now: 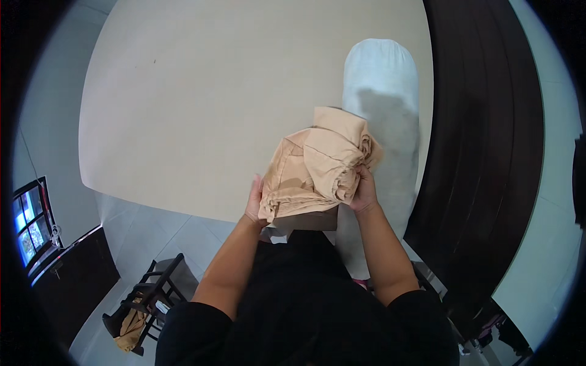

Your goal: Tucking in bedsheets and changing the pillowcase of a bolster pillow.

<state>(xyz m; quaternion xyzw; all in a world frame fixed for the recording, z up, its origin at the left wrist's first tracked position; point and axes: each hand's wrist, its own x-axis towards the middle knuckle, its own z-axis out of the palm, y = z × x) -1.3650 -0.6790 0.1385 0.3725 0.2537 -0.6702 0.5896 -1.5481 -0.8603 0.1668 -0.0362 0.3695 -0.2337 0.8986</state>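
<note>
A bunched, partly folded piece of tan fabric (316,164) is held up between my two hands, over the near edge of a large beige surface that looks like a mattress. My left hand (255,201) presses against the fabric's left side, thumb raised and fingers partly hidden under it. At the right, the fingers of my right hand (365,188) close on the gathered edge. A white bolster (382,73) lies lengthwise beneath and to the right of the fabric. The beige mattress (206,114) reaches far to the left and ahead.
Dark wooden boards (485,137) run along the mattress's right side. At the lower left, a dark wooden chair (158,283) stands on the tiled floor with a brown cloth (132,327) on it. A dark-framed window (32,219) is at the far left.
</note>
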